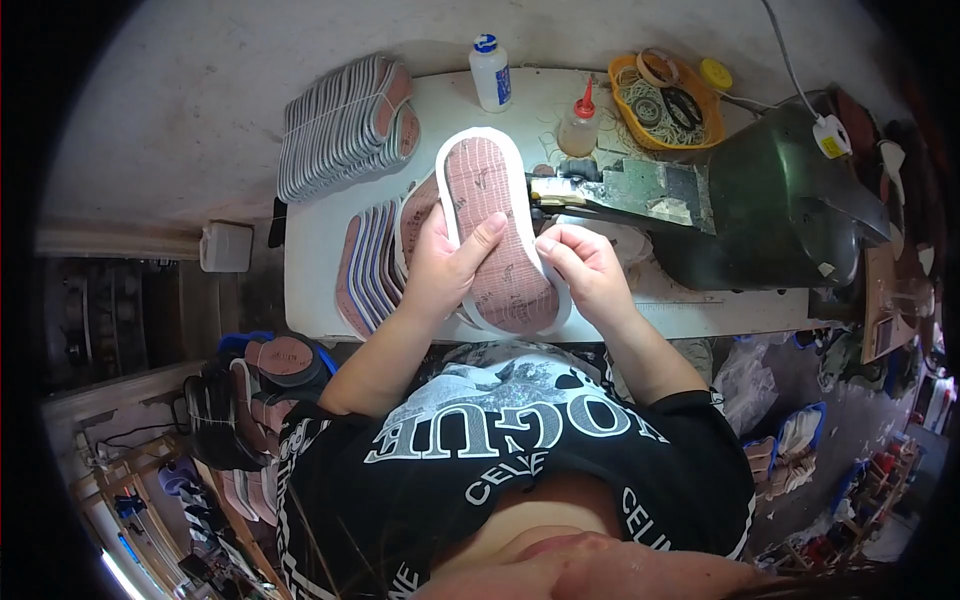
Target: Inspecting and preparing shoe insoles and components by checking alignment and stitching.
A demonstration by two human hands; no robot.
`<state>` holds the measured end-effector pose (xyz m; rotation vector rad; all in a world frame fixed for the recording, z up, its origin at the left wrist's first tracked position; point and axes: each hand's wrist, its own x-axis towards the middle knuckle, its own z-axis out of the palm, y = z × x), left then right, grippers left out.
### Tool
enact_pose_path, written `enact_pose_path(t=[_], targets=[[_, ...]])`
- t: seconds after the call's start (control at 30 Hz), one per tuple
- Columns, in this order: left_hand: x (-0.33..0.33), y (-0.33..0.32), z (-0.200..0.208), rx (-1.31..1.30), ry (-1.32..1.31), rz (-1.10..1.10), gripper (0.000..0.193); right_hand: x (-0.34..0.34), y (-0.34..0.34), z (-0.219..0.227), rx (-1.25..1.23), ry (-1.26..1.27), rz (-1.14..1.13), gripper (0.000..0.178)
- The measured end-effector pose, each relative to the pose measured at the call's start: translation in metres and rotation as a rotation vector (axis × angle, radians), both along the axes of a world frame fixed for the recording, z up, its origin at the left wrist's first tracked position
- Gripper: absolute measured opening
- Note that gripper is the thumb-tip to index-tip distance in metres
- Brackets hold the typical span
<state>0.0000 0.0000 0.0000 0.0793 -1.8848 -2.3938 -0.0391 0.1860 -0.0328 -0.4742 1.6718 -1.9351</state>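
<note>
I hold a shoe insole [478, 188] with a pinkish-brown patterned face and a white rim, tilted up in front of the machine's head [562, 192]. My left hand [446, 262] grips its left edge, thumb lying across the face and the other fingers hidden behind. On the right edge, at the narrow waist, my right hand [588, 268] pinches the white rim between thumb and fingers. The machine's arm [640, 195] reaches in from the right, close behind that edge; whether the insole touches it I cannot tell. Behind my left hand stands a row of insoles [368, 262] leaning together.
A tied bundle of insoles [345, 130] sits at the back left of the white table [318, 240]. Behind are a white bottle [490, 75], a red-tipped squeeze bottle [578, 128] and an orange basket [668, 140] of bands. The machine's dark green body [760, 200] fills the right side.
</note>
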Motion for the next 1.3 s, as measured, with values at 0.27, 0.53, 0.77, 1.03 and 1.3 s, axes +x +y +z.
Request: enact_pose_path(t=[0.27,0.53,0.77,1.03,1.3], targets=[[0.020,-0.003,0.005,0.253,-0.119,-0.199,0.032,0.008,-0.030,-0.015,-0.508,-0.436,0.496,0.043],[0.015,-0.012,-0.011,-0.168,0.095,0.010,0.038,-0.006,-0.023,0.043,0.252,0.032,0.329,0.023],[-0.004,-0.004,0.006,0.010,-0.001,0.089,0.034,0.011,-0.022,0.027,0.033,0.049,0.173,0.022],[-0.084,-0.015,-0.040,-0.728,0.087,0.112,0.042,0.015,-0.003,-0.008,-0.065,-0.140,-0.035,0.025],[-0.107,0.007,-0.045,-0.729,0.151,0.062,0.038,0.008,0.007,-0.007,-0.102,-0.211,-0.189,0.026]])
